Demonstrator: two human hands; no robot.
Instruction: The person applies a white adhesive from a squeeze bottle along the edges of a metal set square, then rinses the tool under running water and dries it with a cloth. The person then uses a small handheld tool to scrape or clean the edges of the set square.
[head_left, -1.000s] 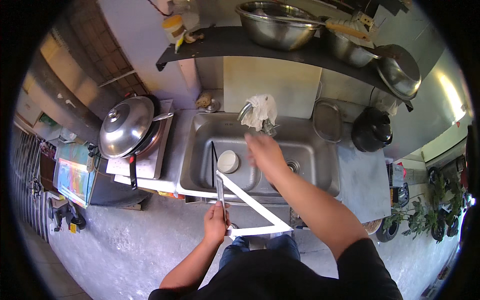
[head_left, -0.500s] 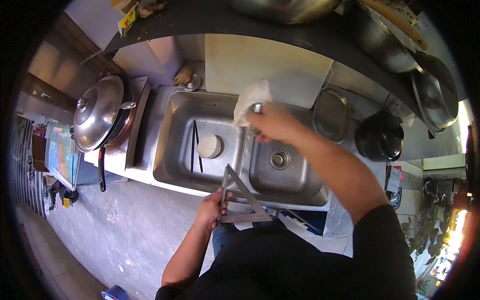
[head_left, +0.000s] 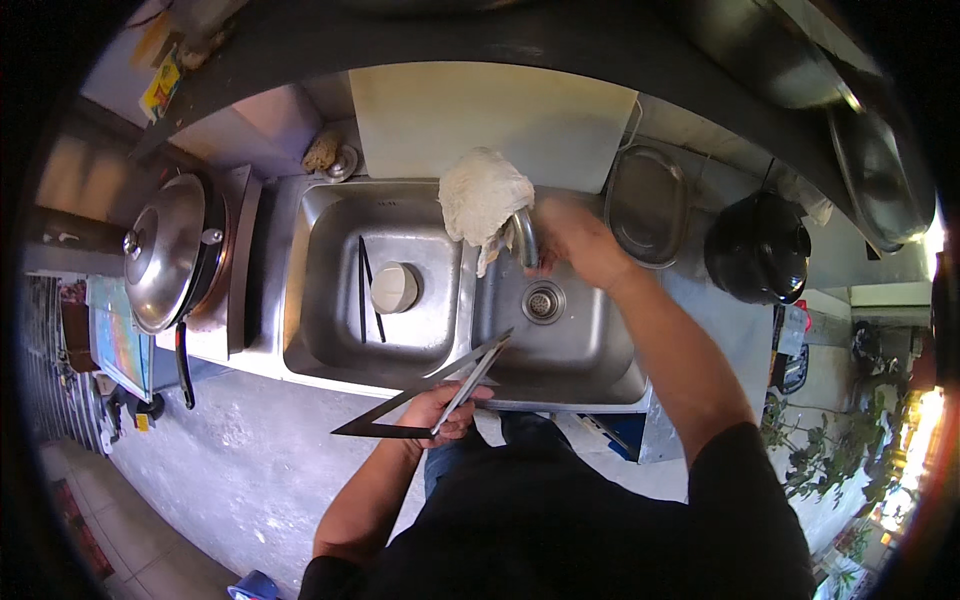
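My left hand [head_left: 447, 410] is closed around a metal triangle square [head_left: 392, 405], a flat triangular ruler with one thick edge, at the sink's front edge. One corner of it juts over the right basin. My right hand [head_left: 580, 240] is at the right side of the curved faucet [head_left: 526, 238]; motion blurs its fingers, and whether they touch the faucet I cannot tell. A crumpled pale cloth [head_left: 486, 196] is draped over the faucet. Beneath the right hand lies the right basin [head_left: 590, 345] with its round drain [head_left: 543, 302].
The left basin [head_left: 320, 300] holds a whitish bowl [head_left: 395, 288] and two dark chopsticks [head_left: 363, 290]. A lidded wok [head_left: 175, 250] sits on the stove at left. Right of the sink are an oval metal tray [head_left: 648, 205] and a black pot [head_left: 758, 250]. A dark shelf [head_left: 560, 45] overhangs the back.
My left hand has turned the triangle square, so its broad side now points left instead of right. My right hand has moved right and back, uncovering the faucet spout. The view has shifted slightly.
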